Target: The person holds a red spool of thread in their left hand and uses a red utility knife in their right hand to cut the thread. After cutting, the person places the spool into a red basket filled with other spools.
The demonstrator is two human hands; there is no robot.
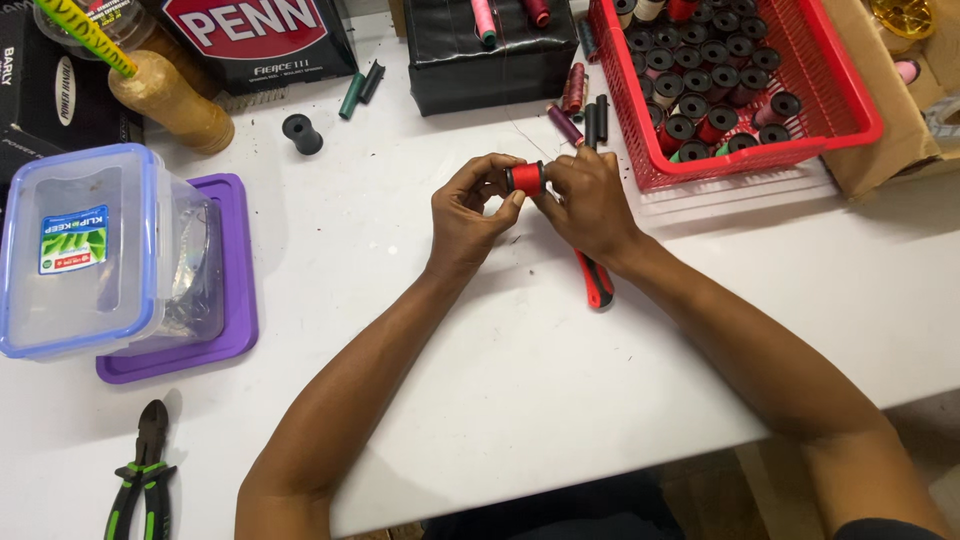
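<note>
Here, your two hands meet over the middle of the white table (560, 380), and both hold one small spool of red thread (526, 178) between them. Your left hand (468, 210) has its grip narrow on the left end of the spool, with the thumb and the fingertips (516, 199) pressed on it. Your right hand (590, 203) closes on the right end, and its fingers curl over the top. The spool is lifted a little above the table and lies on its side. A thin thread runs from it up toward the black box (490, 60) at the far edge.

Under your right wrist lies a tool with a red and black handle (596, 282), partly hidden by the hand. Just behind your hands there are a dark red spool (572, 88) and some black tubes (596, 118). To the far right stands a red plastic basket (850, 100), full of spools with black ends.

On the left side, an empty black bobbin (302, 133) stands alone. Further left, a clear container with a blue rim (90, 250) rests on a purple lid (232, 280). Near the front left edge lie cutting pliers with green and black handles (145, 470).
</note>
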